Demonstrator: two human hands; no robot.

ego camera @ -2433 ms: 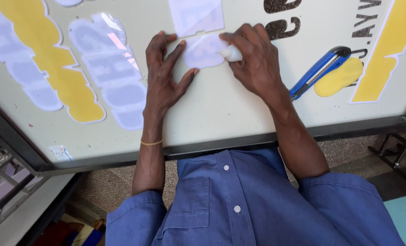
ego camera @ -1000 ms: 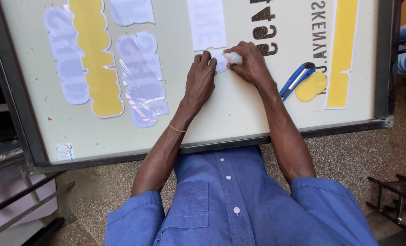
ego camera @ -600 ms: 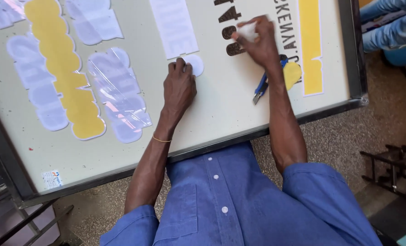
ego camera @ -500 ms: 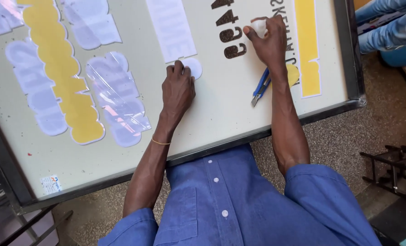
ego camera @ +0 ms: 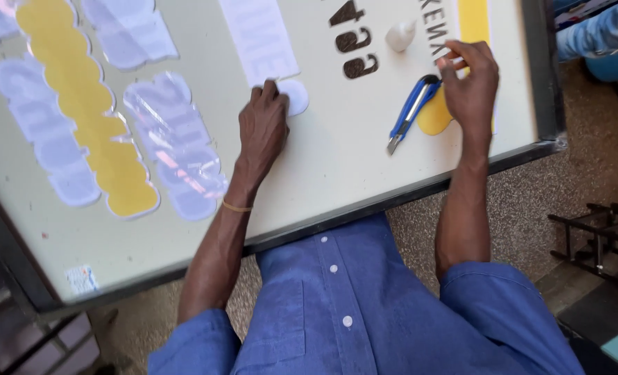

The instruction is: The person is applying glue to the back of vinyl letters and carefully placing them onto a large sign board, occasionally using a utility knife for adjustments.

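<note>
Pale, matte counter [ego camera: 336, 167] with a dark metal frame, standing on a speckled stone floor [ego camera: 531, 201]; a dark metal rack [ego camera: 600, 239] sits on the floor off the counter's right edge. Near the left edge lies a long yellow scalloped cutout [ego camera: 87, 104], flanked by pale lilac scalloped cutouts [ego camera: 41, 132] and a glossy one under clear film [ego camera: 177, 146]. A small printed sticker [ego camera: 81, 279] sits close to the near left corner. At the far edge, centre, lies a white rectangular strip [ego camera: 257, 35]; just beside its near end is a small white rounded piece [ego camera: 296, 97]. Left hand [ego camera: 261, 128] lies palm down, fingers together, fingertips pressing on the edge of that white piece and the strip's end. Dark brown cut letters [ego camera: 354, 45] lie to the right of the strip, with a small white lump [ego camera: 400, 35] beyond them. Toward the right edge: a yellow vertical strip [ego camera: 474, 17], a yellow rounded piece [ego camera: 434, 118], and a blue utility knife [ego camera: 411, 111] lying across that piece, blade toward the near edge. Right hand [ego camera: 470, 87] rests just beside the knife, fingers curled and pinched at a thin white sheet edge [ego camera: 454, 66]; what exactly it grips cannot be resolved. Wearer's blue buttoned shirt [ego camera: 364, 305] fills the foreground.
</note>
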